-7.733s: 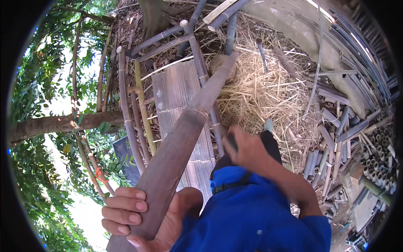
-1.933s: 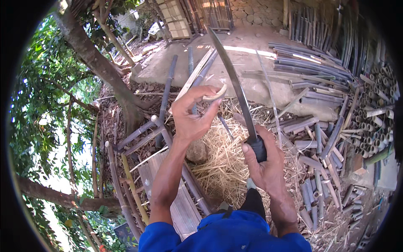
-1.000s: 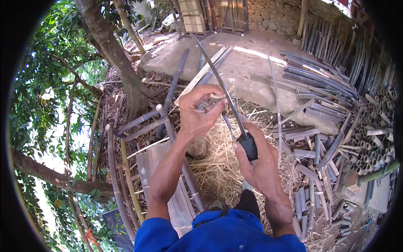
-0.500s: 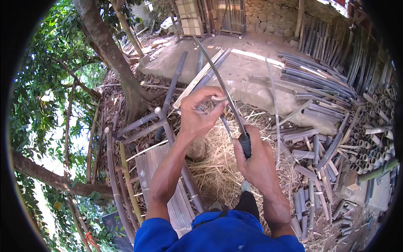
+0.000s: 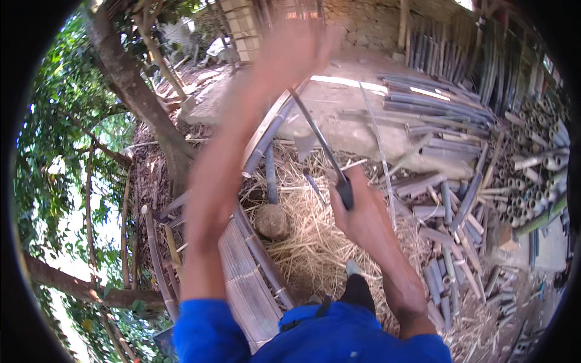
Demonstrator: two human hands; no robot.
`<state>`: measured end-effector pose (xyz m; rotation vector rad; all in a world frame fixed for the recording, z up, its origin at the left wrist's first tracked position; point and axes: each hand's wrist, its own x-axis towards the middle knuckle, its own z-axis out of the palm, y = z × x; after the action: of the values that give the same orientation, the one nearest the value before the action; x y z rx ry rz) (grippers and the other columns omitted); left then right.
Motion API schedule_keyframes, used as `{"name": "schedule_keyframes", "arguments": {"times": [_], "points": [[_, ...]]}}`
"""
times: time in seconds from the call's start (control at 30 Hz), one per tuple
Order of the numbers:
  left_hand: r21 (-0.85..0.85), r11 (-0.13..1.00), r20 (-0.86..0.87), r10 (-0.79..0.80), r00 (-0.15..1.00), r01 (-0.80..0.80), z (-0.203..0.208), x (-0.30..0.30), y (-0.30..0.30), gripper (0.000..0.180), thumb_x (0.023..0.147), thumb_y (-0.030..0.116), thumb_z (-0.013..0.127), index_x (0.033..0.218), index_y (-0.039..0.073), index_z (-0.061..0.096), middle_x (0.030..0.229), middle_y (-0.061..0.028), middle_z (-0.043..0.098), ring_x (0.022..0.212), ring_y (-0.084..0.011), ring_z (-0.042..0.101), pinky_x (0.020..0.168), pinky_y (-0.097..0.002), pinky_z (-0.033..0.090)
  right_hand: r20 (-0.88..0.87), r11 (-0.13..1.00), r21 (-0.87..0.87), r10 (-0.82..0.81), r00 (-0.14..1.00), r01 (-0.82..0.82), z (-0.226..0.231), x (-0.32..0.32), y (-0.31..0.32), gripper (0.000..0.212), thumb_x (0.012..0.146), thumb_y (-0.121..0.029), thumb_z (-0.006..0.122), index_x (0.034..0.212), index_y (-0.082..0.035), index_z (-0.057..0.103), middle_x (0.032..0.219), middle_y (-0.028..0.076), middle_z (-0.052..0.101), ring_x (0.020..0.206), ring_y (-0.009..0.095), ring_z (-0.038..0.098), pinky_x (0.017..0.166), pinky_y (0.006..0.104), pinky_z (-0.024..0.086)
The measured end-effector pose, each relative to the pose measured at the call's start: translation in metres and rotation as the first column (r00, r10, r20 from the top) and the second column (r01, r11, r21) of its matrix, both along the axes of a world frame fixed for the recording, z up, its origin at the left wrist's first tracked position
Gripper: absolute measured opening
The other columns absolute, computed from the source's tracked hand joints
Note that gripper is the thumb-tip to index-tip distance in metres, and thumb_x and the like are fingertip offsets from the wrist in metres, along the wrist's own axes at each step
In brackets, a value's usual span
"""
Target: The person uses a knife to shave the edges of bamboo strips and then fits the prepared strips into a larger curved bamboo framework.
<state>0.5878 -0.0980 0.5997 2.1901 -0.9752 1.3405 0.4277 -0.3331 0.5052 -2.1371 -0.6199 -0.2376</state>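
My right hand (image 5: 369, 209) is closed round the dark handle of a long-bladed knife (image 5: 319, 132), its narrow blade slanting up and to the left. A small pale strip (image 5: 356, 164) shows beside the fingers of that hand; whether they grip it I cannot tell. My left hand (image 5: 293, 51) is raised far forward, past the knife's tip and apart from it. Motion smears its fingers, so what they hold, if anything, does not show. Just left of my right hand is a short dark pointed piece (image 5: 315, 187), partly unclear against the straw.
Pale shavings (image 5: 318, 242) cover the ground below, beside a rounded block (image 5: 273, 222). A slatted bamboo bench (image 5: 245, 272) stands at left, near a tree trunk (image 5: 136, 85). Stacked bamboo poles (image 5: 436, 103) and cut bamboo tubes (image 5: 526, 181) lie at right.
My left hand has swung forward and up, away from the blade. My right hand still holds the knife and has shifted slightly. The whole view has turned a little.
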Motion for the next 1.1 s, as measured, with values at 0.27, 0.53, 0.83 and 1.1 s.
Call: {"name": "schedule_keyframes", "arguments": {"times": [0.27,0.53,0.83,1.1], "points": [[-0.224,0.932,-0.524,-0.362,0.771,0.286,-0.056,-0.025,-0.058,0.039,0.093,0.033,0.068,0.111,-0.001,0.073,0.091,-0.0092,0.075,0.082,-0.0215,0.071,0.075,-0.0363,0.057,-0.077,0.984,0.046,-0.171,0.982,0.175,-0.056,0.013,-0.029,0.032,0.094,-0.020,0.067,0.111,0.004,0.054,0.072,0.028,0.065,0.066,0.045,0.068,0.061,0.0508,0.052],[-0.465,0.879,-0.468,-0.344,0.814,0.104,-0.021,-0.066,-0.070,0.030,0.089,0.012,0.078,0.116,0.001,0.071,0.099,-0.0033,0.068,0.086,-0.0071,0.061,0.073,-0.0244,0.051,-0.355,0.905,0.425,0.186,0.916,-0.019,-0.031,0.037,-0.018,0.036,0.091,-0.023,0.071,0.113,0.002,0.057,0.080,0.014,0.065,0.056,0.021,0.061,0.055,0.0354,0.050],[-0.290,0.949,-0.303,-0.213,0.929,0.123,-0.032,-0.025,-0.091,0.023,0.087,0.021,0.082,0.098,0.003,0.074,0.075,-0.0014,0.069,0.071,-0.0052,0.057,0.063,-0.0242,0.044,-0.112,0.990,0.107,-0.084,0.990,0.096,-0.046,0.076,-0.046,0.040,0.093,-0.027,0.068,0.119,0.002,0.059,0.081,0.012,0.067,0.061,0.018,0.062,0.058,0.0355,0.051],[-0.315,0.884,-0.276,-0.433,0.858,0.345,-0.039,0.041,-0.159,0.023,0.087,0.020,0.082,0.083,0.001,0.071,0.070,-0.0026,0.068,0.067,-0.0094,0.058,0.063,-0.0276,0.045,-0.056,0.942,-0.158,-0.309,0.949,0.297,-0.010,0.087,-0.104,0.046,0.092,-0.023,0.069,0.123,0.008,0.055,0.089,0.024,0.071,0.074,0.031,0.072,0.068,0.0425,0.055]]}}
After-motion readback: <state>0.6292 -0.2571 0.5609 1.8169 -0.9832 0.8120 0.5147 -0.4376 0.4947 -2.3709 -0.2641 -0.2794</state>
